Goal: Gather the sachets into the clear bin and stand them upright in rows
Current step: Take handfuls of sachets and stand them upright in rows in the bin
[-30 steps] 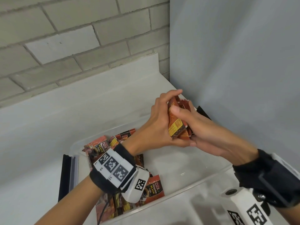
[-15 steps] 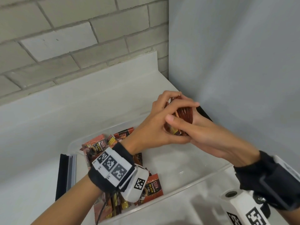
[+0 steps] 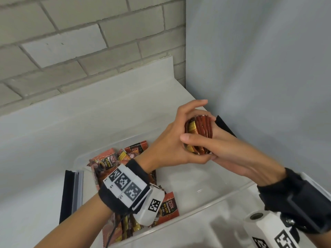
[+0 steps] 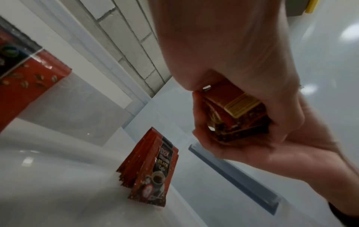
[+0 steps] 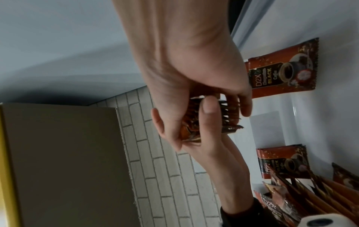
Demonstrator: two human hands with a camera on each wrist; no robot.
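Two hands are shown meeting above the far right corner of the clear bin [image 3: 232, 192], with a bundle of sachets [image 3: 200, 133] clasped between them. The left hand [image 3: 172, 140] is curled round the bundle from the left side, fingers arched over its top; the right hand [image 3: 223, 151] is wrapped round it from the right and below, thumb laid across the front. The bundle is held clear of the bin floor, its crimped ends seen edge-on in the right wrist view. Loose sachets [image 3: 111, 160] are piled in the left part of the bin, partly hidden by the left wrist and its marker band [image 3: 123, 185]; one sachet [image 3: 168, 208] lies flat near the front wall. In the left wrist view a small group of sachets [image 4: 153, 169] is seen standing upright on the bin floor, apart from the hands. A black clip [image 3: 66, 196] is fixed at the bin's left end, and a second black clip [image 3: 223, 126] shows just behind the right hand. The bin is carried on a white counter [image 3: 44, 140] set into a corner: a pale brick wall [image 3: 71, 42] is met by a low white upstand at the back, and a plain grey-white panel [image 3: 259, 68] closes the right side.
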